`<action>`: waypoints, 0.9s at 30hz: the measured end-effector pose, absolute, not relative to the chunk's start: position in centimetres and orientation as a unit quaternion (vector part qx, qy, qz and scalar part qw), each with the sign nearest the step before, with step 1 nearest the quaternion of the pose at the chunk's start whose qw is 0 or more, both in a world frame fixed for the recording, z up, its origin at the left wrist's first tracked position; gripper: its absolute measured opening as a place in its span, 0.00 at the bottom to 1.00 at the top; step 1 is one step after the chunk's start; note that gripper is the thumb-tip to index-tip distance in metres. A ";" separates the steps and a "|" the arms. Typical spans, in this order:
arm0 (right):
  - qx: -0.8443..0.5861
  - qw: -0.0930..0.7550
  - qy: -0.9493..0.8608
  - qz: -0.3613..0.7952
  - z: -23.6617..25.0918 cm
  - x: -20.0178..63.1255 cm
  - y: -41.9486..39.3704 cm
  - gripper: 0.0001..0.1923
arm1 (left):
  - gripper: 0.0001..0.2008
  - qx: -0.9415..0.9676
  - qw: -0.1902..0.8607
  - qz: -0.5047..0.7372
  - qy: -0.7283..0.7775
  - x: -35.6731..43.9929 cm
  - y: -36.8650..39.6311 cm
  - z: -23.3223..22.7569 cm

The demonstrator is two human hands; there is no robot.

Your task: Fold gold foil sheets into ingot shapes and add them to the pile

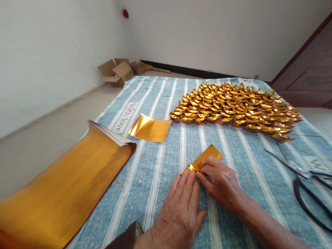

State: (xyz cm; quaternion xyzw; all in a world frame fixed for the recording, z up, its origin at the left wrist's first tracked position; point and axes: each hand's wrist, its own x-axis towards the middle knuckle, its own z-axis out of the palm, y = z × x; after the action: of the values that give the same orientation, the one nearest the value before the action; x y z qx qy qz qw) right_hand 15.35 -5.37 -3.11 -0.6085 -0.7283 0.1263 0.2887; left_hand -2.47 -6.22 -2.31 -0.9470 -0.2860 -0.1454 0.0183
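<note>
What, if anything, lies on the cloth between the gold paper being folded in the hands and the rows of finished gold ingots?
Nothing visible. The gold paper sits under the left hand and right hand, and only bare striped cloth separates it from the ingots. The scissors lie off to the right.

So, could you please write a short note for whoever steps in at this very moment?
Left hand: flat on the striped cloth, fingertips pinning the near end of the small gold sheet.
Right hand: pinching a fold at the same end.
Done: a large batch of folded gold pieces lies in rows at the far side.
Left: this sheet is only partly folded; one loose gold square and a thick gold paper stack wait on the left. Scissors lie to the right.
</note>
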 end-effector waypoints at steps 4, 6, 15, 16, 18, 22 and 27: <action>-0.610 0.290 -0.727 0.125 -3.1 15.3 -5.4 0.13 | 0.22 -0.949 0.021 -0.139 -0.283 -2.4 -6.2 -2.3; -0.611 0.287 -0.727 0.124 -3.1 15.3 -5.4 0.13 | 0.23 -0.947 0.016 -0.141 -0.287 -2.4 -6.3 -2.4; -0.605 0.291 -0.732 0.117 -3.2 15.3 -5.4 0.14 | 0.25 -0.942 -0.003 -0.138 -0.307 -2.4 -6.5 -2.8; -0.605 0.290 -0.733 0.116 -3.2 15.3 -5.4 0.14 | 0.26 -0.942 -0.003 -0.134 -0.309 -2.4 -6.5 -2.8; -0.605 0.290 -0.733 0.116 -3.2 15.3 -5.4 0.14 | 0.26 -0.943 -0.004 -0.125 -0.308 -2.3 -6.5 -2.8; -0.609 0.279 -0.732 0.122 -3.2 15.3 -5.5 0.14 | 0.27 -0.945 -0.012 -0.107 -0.308 -2.3 -6.6 -2.7; -0.608 0.272 -0.737 0.117 -3.1 15.3 -5.5 0.14 | 0.27 -0.947 -0.019 -0.090 -0.308 -2.3 -6.6 -2.4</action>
State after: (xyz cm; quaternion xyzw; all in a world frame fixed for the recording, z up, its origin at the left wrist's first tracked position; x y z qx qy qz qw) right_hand 15.32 -5.46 -3.09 -0.6080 -0.7369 0.1166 0.2715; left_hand -2.33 -6.60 -2.40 -0.9469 -0.3082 -0.0899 -0.0194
